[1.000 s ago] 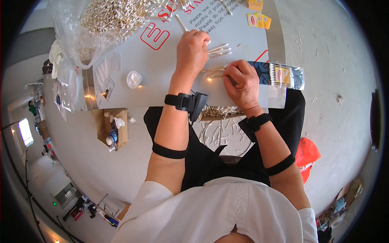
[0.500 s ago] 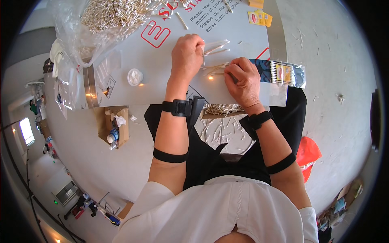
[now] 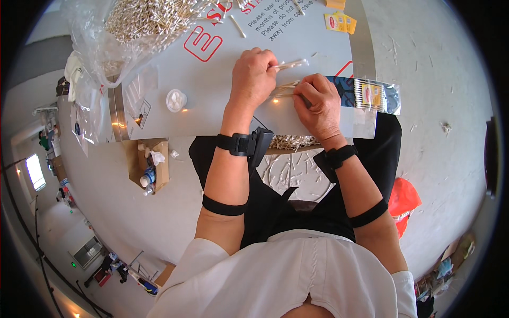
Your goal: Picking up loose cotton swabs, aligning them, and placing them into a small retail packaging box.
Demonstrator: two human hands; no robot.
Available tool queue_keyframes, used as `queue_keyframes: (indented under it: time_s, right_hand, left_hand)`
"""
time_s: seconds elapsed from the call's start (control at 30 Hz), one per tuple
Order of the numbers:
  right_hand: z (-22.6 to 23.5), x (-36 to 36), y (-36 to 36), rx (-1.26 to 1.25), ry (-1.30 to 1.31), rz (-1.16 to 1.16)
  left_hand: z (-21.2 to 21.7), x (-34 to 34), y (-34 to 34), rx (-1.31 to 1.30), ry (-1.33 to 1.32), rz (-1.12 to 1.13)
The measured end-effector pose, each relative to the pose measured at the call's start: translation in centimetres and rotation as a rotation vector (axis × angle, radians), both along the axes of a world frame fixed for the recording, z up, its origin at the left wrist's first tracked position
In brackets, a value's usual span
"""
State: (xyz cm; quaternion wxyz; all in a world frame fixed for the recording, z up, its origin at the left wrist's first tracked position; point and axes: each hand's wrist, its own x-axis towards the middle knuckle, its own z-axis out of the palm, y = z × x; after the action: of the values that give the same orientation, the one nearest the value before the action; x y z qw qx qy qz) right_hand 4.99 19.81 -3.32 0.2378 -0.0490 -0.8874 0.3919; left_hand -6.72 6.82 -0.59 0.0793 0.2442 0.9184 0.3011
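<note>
My left hand (image 3: 254,75) is closed in a pinch above the grey tabletop, with a few cotton swabs (image 3: 292,64) sticking out to the right of its fingertips. Just below and to the right, my right hand (image 3: 319,103) is closed over more cotton swabs (image 3: 287,86), whose ends point left; its fingertips are partly hidden. Beside that hand on the right lies a clear packet (image 3: 369,96) holding a row of cotton swabs and a yellow card, on a dark blue patterned strip (image 3: 342,91).
A big clear bag (image 3: 95,40) of loose swabs (image 3: 146,21) fills the far left. A small round tub (image 3: 176,100) with white contents stands left of my hands. Yellow cards (image 3: 340,24) lie far right. Below the table edge are a cardboard box (image 3: 148,168) and a swab-filled box (image 3: 292,142).
My left hand has moved slightly right, and the swabs that were fanned out beside it are now bunched in its pinch. The right hand has barely moved.
</note>
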Motion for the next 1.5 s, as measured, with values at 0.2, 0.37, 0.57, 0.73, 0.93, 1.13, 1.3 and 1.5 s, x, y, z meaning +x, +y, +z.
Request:
queue_keyframes:
  time_s: [0.2,0.37,0.57,0.73,0.93,1.13,1.3,1.5]
  right_hand:
    - [0.1,-0.1,-0.1,0.006,0.005,0.007]
    - [0.0,0.0,0.0,0.001,0.009,0.011]
    - [0.0,0.0,-0.1,0.004,0.001,0.012]
    - [0.0,0.0,-0.1,-0.006,-0.011,0.006]
    - [0.1,0.0,0.1,0.009,-0.008,0.008]
    - [0.1,-0.2,-0.3,0.005,0.017,-0.004]
    - [0.1,0.1,0.0,0.001,0.033,-0.002]
    - [0.7,-0.1,-0.1,-0.03,0.001,0.004]
  left_hand:
    - [-0.1,-0.9,-0.7,0.047,0.034,0.064]
    - [0.5,-1.4,-2.0,0.027,0.113,0.128]
    - [1.0,1.5,-2.6,-0.094,-0.005,0.109]
    - [1.3,2.0,-2.6,-0.136,0.012,0.073]
    - [2.2,-0.8,-1.9,-0.14,0.018,0.042]
    - [-0.3,-1.8,0.7,0.051,0.223,-0.093]
    - [-0.1,-0.4,0.7,0.012,0.102,-0.17]
    - [-0.8,-5.8,-0.1,-0.037,0.228,0.405]
